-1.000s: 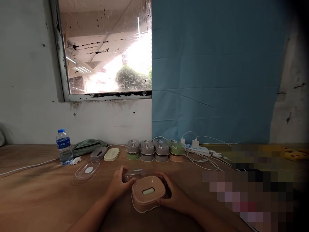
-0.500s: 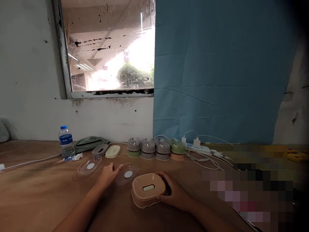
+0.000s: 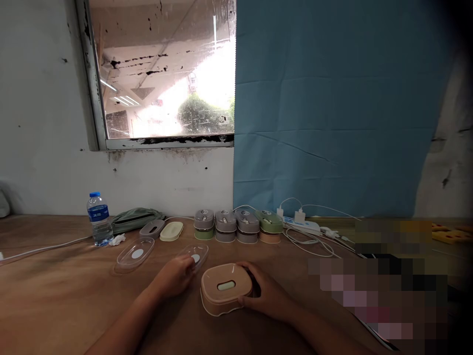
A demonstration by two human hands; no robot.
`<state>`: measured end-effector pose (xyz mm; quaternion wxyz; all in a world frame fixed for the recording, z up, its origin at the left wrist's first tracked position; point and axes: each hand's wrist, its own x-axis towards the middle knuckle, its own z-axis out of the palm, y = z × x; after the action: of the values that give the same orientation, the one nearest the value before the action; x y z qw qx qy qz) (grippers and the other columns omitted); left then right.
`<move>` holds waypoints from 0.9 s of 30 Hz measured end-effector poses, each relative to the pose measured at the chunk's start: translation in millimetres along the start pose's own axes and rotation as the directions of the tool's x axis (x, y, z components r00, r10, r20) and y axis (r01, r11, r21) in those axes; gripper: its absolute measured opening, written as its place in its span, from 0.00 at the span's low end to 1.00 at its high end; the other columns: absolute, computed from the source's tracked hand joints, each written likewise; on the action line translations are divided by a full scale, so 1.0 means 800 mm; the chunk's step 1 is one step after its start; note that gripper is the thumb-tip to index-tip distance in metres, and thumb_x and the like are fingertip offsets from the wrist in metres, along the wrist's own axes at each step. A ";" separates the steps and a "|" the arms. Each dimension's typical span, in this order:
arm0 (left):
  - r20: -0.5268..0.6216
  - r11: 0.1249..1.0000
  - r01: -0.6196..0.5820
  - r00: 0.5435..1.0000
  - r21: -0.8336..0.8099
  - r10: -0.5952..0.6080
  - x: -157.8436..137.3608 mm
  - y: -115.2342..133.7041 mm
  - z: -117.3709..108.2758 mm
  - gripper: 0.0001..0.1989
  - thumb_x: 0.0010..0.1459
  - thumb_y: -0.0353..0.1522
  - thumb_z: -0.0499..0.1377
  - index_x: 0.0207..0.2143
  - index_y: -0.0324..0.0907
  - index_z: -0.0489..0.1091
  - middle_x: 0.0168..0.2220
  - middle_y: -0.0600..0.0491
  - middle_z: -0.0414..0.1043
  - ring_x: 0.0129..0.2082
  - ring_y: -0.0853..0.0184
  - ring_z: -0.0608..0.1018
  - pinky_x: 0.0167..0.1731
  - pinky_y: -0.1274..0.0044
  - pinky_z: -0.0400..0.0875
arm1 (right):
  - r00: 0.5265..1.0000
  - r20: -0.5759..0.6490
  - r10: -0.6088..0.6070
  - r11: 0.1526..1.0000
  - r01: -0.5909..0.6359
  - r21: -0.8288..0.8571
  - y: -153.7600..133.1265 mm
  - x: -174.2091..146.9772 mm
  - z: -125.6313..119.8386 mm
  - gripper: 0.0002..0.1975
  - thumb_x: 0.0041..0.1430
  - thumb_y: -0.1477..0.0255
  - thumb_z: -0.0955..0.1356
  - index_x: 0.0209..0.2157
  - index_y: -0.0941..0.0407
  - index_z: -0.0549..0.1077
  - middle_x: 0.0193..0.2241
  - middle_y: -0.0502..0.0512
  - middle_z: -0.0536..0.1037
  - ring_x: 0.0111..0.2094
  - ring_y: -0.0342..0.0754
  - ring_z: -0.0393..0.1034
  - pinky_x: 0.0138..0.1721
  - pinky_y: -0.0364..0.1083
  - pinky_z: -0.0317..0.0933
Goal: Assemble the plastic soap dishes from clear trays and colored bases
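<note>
In front of me on the table is a tan-orange oval plastic box (image 3: 218, 305) with a pale green insert showing in the slot on its top. My right hand (image 3: 268, 293) grips it from the right side, thumb in front and fingers behind. To its left, my left hand (image 3: 179, 276) has its fingers closed on a clear oval plastic lid (image 3: 202, 250) that bears a round white sticker. The fingertips partly cover the sticker, and the near part of the lid is hidden. A second clear lid (image 3: 142, 246) with a white sticker lies farther left.
Behind stand a grey oval piece (image 3: 147, 231), a cream oval piece (image 3: 172, 232) and several two-tier boxes (image 3: 225, 224). A water bottle (image 3: 99, 219), a crumpled tissue (image 3: 117, 240) and a green bag (image 3: 136, 219) are at left; a power strip (image 3: 305, 226) with cables at right.
My left hand has moved right onto the near clear lid and closed on it; the lid has shifted slightly. The right hand and the orange box stay in place.
</note>
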<state>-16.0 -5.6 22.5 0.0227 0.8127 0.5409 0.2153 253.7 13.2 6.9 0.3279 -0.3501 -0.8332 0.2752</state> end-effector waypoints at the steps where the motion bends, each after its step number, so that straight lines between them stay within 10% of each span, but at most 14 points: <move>1: -0.057 0.999 0.028 0.998 0.045 -0.025 0.002 -0.006 -0.002 0.08 0.53 0.31 0.47 0.27 0.42 0.65 0.29 0.51 0.67 0.30 0.67 0.68 0.30 0.78 0.59 | 1.000 0.001 0.001 1.000 -0.001 -0.002 -0.001 0.000 0.000 0.31 0.39 0.65 0.71 0.48 0.54 0.61 0.46 0.58 0.67 0.46 0.55 0.62 0.46 0.51 0.57; 11: -0.493 0.690 0.576 0.796 0.439 -0.351 -0.013 -0.104 -0.031 0.13 0.55 0.31 0.44 0.37 0.39 0.66 0.37 0.46 0.68 0.37 0.57 0.68 0.37 0.68 0.58 | 1.000 0.006 -0.006 1.000 0.006 -0.006 0.001 -0.001 -0.001 0.31 0.39 0.65 0.71 0.48 0.54 0.61 0.46 0.57 0.67 0.46 0.55 0.62 0.45 0.51 0.57; 27: -0.253 0.715 0.622 0.783 0.318 -0.569 -0.042 -0.143 -0.046 0.10 0.46 0.39 0.48 0.22 0.42 0.62 0.30 0.51 0.70 0.33 0.60 0.71 0.31 0.74 0.60 | 1.000 0.014 -0.013 1.000 0.013 -0.029 0.002 -0.001 -0.001 0.31 0.40 0.67 0.71 0.48 0.54 0.61 0.46 0.57 0.67 0.46 0.55 0.61 0.46 0.50 0.56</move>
<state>-140.3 4.6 14.1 -0.1061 0.5659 0.8053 0.1412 255.1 13.8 6.5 0.3190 -0.3475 -0.8415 0.2635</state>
